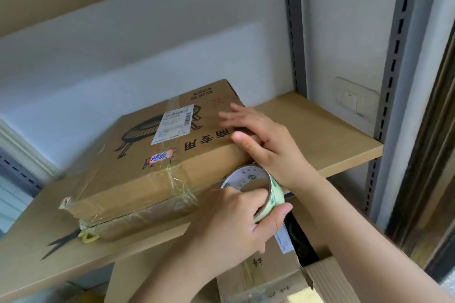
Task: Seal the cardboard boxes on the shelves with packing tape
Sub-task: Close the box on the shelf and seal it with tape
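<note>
Both hands worked: my right hand (261, 135) pressed spread fingers on the flat brown cardboard box (157, 152); my left hand (236, 216) pinched the white-cored packing tape roll (256, 187).

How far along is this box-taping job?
Partly done: the cardboard box on the shelf already has clear tape across its top and near edge. In hand: the left hand holds the tape roll at the box's corner while the right hand presses the lid. Left: boxes below look unsealed. Scissors lie beside it.
</note>
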The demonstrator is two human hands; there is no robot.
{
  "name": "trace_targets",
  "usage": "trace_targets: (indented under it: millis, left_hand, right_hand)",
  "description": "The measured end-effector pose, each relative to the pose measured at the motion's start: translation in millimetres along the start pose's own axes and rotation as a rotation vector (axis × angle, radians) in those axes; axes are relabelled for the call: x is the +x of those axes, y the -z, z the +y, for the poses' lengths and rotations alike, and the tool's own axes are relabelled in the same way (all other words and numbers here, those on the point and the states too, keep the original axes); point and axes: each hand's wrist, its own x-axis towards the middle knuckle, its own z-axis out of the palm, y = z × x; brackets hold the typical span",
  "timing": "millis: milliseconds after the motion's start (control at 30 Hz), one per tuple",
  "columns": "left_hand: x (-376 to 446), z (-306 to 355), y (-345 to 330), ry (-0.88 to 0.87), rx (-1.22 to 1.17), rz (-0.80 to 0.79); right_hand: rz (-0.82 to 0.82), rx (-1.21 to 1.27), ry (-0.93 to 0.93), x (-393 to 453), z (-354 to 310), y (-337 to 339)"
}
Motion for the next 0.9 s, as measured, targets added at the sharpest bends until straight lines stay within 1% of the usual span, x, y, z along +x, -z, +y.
trace_targets:
  millis: [67, 133, 233, 300, 333, 400, 433, 500, 600, 667, 700, 767, 833, 900]
  left_hand:
    - [-4.4, -1.0, 4.3, -0.002, 0.083, 0.025]
    - [-13.5, -7.2, 15.3, 0.009, 0.201, 0.065]
    - [-43.3, -19.6, 37.2, 0.052, 0.287, 0.026]
    - [-62.9, -28.9, 49.9, 0.027, 0.384, 0.024]
    - [-71.4, -33.5, 56.7, 0.049, 0.444, 0.023]
    - [-84.1, -43.6, 67.9, 0.17, 0.515, 0.04]
    - [-89.6, -48.4, 71.1, 0.209, 0.53, 0.074]
    - [-99.4, -54.0, 73.2, 0.222, 0.514, 0.116]
    - [-110.1, -61.4, 68.6, 0.116, 0.485, 0.129]
    - [-111.6, -68.5, 68.6, 0.056, 0.431, 0.171]
    - [-110.7, -69.9, 70.6, 0.059, 0.41, 0.195]
    - [-106.5, -69.2, 72.2, 0.077, 0.421, 0.224]
    - [-102.0, -67.5, 68.5, 0.048, 0.452, 0.233]
    - [-99.2, -66.7, 66.3, 0.016, 0.471, 0.241]
  right_hand:
    - [0.119, -0.058, 0.059, 0.0, 7.7, -7.9]
    - [0.203, -0.182, 0.135, -2.4, 14.1, -10.2]
    - [0.278, -0.366, 0.178, -4.9, 19.7, -10.4]
    - [0.312, -0.461, 0.207, -6.2, 19.8, -12.2]
    - [0.329, -0.495, 0.223, -7.3, 18.6, -12.5]
    - [0.355, -0.542, 0.248, -8.7, 13.5, -11.4]
    - [0.364, -0.556, 0.249, -8.9, 11.6, -11.1]
    - [0.367, -0.578, 0.243, -8.7, 11.1, -12.5]
    - [0.343, -0.639, 0.213, -6.5, 3.6, -13.6]
    - [0.393, -0.754, 0.198, -6.8, -8.7, -17.0]
    - [0.429, -0.807, 0.188, -7.6, -15.8, -23.3]
    - [0.465, -0.837, 0.164, -7.9, -29.6, -44.7]
    - [0.465, -0.89, 0.171, -8.1, -33.8, -68.6]
    - [0.5, -0.985, 0.18, -3.9, -28.7, -78.9]
